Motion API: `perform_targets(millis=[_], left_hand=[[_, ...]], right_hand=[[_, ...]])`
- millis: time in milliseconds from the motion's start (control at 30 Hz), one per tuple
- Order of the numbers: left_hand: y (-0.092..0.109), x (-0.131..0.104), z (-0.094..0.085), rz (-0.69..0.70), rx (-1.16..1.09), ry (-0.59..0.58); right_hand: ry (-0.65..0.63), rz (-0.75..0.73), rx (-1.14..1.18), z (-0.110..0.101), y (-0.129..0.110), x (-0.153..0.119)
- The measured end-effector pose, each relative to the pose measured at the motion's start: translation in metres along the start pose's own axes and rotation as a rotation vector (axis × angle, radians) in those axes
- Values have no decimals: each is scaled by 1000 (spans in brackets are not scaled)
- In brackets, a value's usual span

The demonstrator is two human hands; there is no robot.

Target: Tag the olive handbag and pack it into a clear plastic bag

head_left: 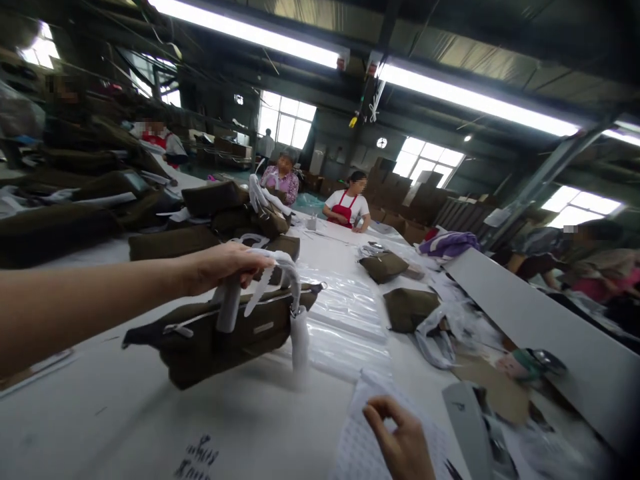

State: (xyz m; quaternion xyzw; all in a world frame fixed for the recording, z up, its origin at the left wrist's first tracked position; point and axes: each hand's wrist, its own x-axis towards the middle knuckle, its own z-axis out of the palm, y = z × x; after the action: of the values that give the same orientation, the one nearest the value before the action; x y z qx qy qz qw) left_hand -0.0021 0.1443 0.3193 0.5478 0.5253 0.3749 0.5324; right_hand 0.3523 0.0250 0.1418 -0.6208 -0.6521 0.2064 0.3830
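My left hand [233, 263] is closed around the white-wrapped handle of a dark olive handbag [240, 340]. The bag hangs tilted just above the white table [125, 427], with a zip along its top and a small metal plate on its side. White wrapping sleeves dangle from the handle, blurred at the lower end. Over a printed sheet [357, 427] at the lower right is my right hand [400, 437], its thumb and forefinger curled together with nothing visible between them. Clear plastic bags [345, 313] lie flat behind the handbag.
More olive bags [170, 240] are heaped at the left; others [410, 308] lie at the right. A grey device [467, 427], cardboard [493, 387] and loose plastic stand along the right side, beside a low white board [525, 327]. A person in a red apron [347, 207] is at the far end.
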Motion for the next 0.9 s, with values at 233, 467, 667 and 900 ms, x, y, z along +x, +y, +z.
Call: perform_targets(millis=[233, 467, 667, 900], left_hand=[[-19, -7, 6, 30, 192, -335], [-32, -2, -5, 6, 466, -590], [26, 3, -10, 366, 871, -650], [47, -1, 10, 866, 1143, -664]], right_hand=[[33, -452, -5, 40, -63, 32], [-297, -391, 163, 57, -99, 76], [-880, -151, 804, 61, -157, 83], [-890, -281, 957, 94, -183, 23]])
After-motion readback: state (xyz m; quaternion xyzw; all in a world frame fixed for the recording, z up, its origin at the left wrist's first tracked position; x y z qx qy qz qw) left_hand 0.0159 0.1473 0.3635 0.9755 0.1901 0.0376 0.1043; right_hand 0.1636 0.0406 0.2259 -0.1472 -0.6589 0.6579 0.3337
